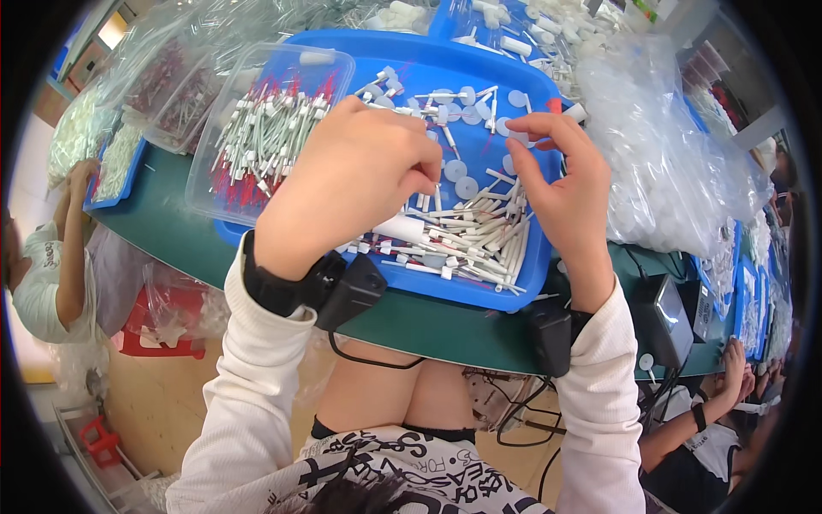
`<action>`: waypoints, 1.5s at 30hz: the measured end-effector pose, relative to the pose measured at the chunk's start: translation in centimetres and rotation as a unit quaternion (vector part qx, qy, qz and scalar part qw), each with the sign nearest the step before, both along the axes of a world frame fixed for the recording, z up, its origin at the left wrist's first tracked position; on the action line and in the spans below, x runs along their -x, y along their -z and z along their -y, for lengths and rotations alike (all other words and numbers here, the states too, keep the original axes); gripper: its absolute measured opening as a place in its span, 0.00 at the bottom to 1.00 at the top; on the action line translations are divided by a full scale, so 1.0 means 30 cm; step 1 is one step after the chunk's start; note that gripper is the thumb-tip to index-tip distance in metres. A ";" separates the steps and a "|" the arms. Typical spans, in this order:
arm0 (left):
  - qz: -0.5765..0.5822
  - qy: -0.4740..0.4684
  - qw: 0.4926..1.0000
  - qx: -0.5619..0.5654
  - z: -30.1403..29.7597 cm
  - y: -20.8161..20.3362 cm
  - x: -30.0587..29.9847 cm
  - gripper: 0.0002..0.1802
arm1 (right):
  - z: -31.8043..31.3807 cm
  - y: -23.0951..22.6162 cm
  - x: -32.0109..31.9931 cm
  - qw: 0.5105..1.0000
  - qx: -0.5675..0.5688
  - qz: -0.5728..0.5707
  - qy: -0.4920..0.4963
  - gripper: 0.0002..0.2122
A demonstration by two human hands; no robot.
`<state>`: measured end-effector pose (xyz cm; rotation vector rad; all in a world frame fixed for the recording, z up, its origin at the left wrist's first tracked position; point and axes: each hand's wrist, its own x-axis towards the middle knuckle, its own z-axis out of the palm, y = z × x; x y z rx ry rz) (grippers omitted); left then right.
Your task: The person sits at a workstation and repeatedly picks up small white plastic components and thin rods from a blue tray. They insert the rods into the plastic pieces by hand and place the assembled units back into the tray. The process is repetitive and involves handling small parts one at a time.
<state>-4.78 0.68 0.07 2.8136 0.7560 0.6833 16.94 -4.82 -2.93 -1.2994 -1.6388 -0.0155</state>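
Note:
My left hand [368, 158] is over the blue tray [548, 257], its fingers curled together; whatever they hold is hidden behind the knuckles. To its right, my right hand [569, 171] brings thumb and index fingertips close together around a small translucent plastic disc [519, 137]. Beneath my hands, the tray holds thin white sticks with red threads [492, 231], more loose discs [466, 188] and a thick white cylinder [399, 228]. By my left wrist, a clear plastic box [201, 184] holds many white-and-green sticks with red threads.
A big clear bag of white pieces [638, 146] stands right of the tray. Another blue tray with white parts [479, 38] lies beyond. A black device [664, 321] with cables sits at the right on the green table [428, 330]. Other people's hands [81, 176] work at both sides.

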 end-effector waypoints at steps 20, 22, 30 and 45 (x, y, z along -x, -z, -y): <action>0.139 0.074 0.934 0.321 0.035 0.013 -0.072 0.08 | 0.053 -0.026 0.011 0.735 0.214 -0.558 -0.320 0.14; 0.145 0.068 0.921 0.355 0.034 0.000 -0.067 0.04 | 0.056 -0.027 0.016 0.756 0.185 -0.548 -0.306 0.13; 0.220 0.072 0.880 0.415 0.034 0.013 -0.068 0.14 | 0.048 -0.022 0.014 0.813 0.181 -0.481 -0.273 0.11; 0.297 0.146 0.831 0.447 0.004 0.030 -0.097 0.16 | 0.053 -0.015 0.045 0.967 0.034 -0.174 -0.182 0.13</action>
